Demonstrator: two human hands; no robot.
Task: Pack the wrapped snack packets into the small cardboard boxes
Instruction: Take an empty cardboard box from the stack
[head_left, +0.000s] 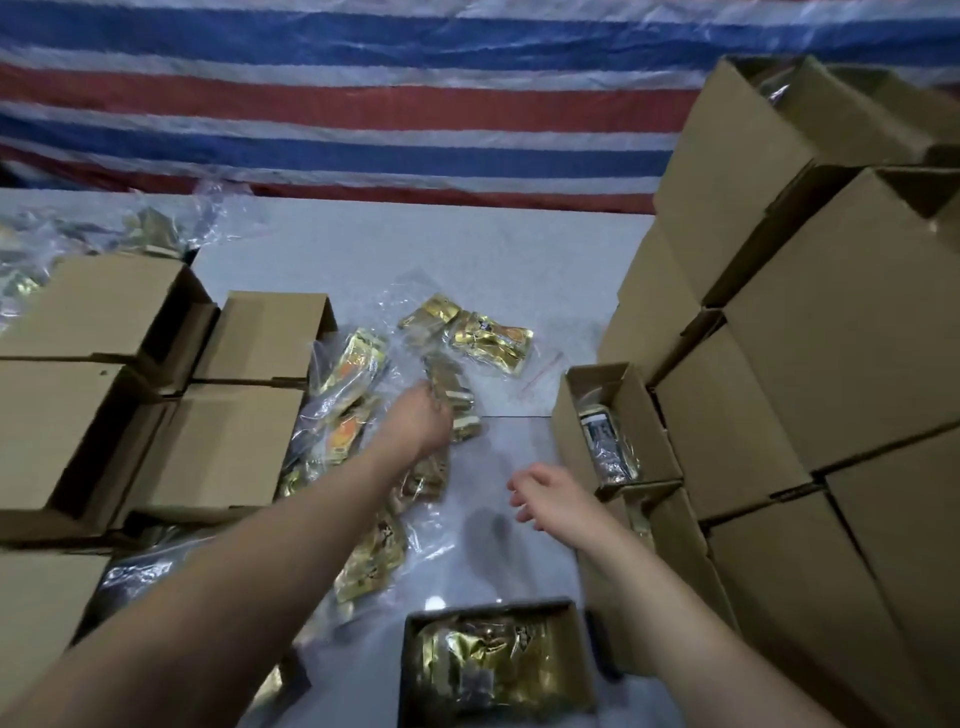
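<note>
While the left hand (418, 421) reaches out over the table (467, 249), its fingers curl around a gold foil snack packet (452, 395) lying near frame centre; grip looks closed on the packet's near edge, though motion blur hides the fingertips. Right hand (545, 493) hovers at about 4 o'clock from the left one, fingers loosely spread, holding nothing, just beside a narrow open box (613, 421).

Packets: shiny gold wrappers with orange and dark print, sealed inside clear plastic bags. One bagged pair (483, 335) lies at 12 o'clock from the left hand, with a red zip strip on its bag. A loose heap of packets (348, 395) runs from 9 to 6 o'clock of that hand, touching the cardboard boxes on the left (244, 452).

Box at bottom centre (493, 660), 6 o'clock in frame: open top, already filled with gold packets. The narrow open box at 3 o'clock holds a dark packet in clear wrap. Tall stack of brown cartons (805, 364) fills the right side. Striped red, white and blue tarp (363, 104) hangs behind the table at 12 o'clock.
</note>
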